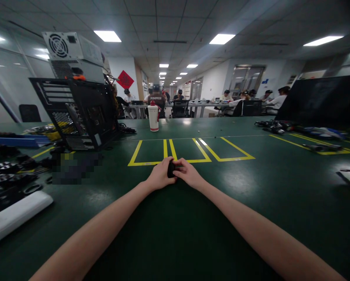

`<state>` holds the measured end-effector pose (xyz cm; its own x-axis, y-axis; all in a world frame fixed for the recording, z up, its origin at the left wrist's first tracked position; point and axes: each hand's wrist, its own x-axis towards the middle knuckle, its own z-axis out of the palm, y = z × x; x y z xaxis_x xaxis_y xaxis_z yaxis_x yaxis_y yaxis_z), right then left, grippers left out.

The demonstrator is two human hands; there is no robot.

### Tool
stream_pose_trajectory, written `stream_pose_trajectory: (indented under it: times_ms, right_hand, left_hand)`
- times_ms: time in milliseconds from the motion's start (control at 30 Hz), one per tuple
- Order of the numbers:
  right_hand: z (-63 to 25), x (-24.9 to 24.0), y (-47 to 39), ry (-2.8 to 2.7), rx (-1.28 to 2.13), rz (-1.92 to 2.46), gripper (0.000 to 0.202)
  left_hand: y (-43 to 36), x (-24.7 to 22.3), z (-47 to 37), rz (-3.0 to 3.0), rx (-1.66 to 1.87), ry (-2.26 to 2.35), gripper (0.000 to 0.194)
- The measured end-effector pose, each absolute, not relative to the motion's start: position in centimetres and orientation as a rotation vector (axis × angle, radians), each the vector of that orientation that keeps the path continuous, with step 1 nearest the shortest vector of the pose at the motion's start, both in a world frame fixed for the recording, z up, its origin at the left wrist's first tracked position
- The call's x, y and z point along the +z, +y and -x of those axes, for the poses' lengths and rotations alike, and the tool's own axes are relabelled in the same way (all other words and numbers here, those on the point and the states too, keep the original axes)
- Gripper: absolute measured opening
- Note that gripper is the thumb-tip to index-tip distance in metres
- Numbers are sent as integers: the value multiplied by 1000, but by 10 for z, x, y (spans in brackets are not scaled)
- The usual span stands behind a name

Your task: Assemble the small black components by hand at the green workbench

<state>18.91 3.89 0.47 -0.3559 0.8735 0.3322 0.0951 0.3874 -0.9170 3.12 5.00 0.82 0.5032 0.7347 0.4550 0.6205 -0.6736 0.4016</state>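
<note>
A small dark object (171,169) is between my two hands, over the green table (180,226) near the yellow tape outlines (145,163). My left hand (160,174) is wrapped round its left side, thumb below and fingers above. From the right, my right hand (187,173) pinches at the same object with bent fingers. Much of the object is covered by the fingers, and its exact kind is too small to tell.
An open black computer case (81,113) with a power supply (72,48) stands at the left. Behind the outlines is a white bottle (153,118). Cables (274,127) and a black panel (324,101) lie right; a white object (16,216) sits front left.
</note>
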Motion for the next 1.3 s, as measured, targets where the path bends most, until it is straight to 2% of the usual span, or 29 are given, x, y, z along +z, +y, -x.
stream_pose_trajectory:
  times_ms: [167, 267, 433, 600, 867, 1067, 1300]
  right_hand:
    - [-188, 4, 26, -1774, 999, 852, 30]
    - [-187, 6, 24, -1785, 1010, 847, 30]
    - [-183, 6, 26, -1712, 1016, 843, 18]
    - [-181, 3, 30, -1658, 1066, 861, 28]
    - [-184, 3, 30, -1631, 1204, 798, 30]
    - [-181, 2, 32, -1617, 1131, 848, 20]
    - [-183, 0, 38, -1643, 1156, 906, 27]
  left_hand:
    - [38, 12, -16, -2577, 894, 936, 65]
    - [37, 11, -12, -2547, 898, 967, 63]
    - [37, 9, -13, -2625, 906, 965, 63]
    - [39, 7, -14, -2689, 909, 1003, 60]
    - [39, 8, -14, -2757, 854, 1085, 56]
    - [38, 9, -13, -2792, 869, 1169, 58]
    - [39, 10, -12, -2764, 826, 1052, 56]
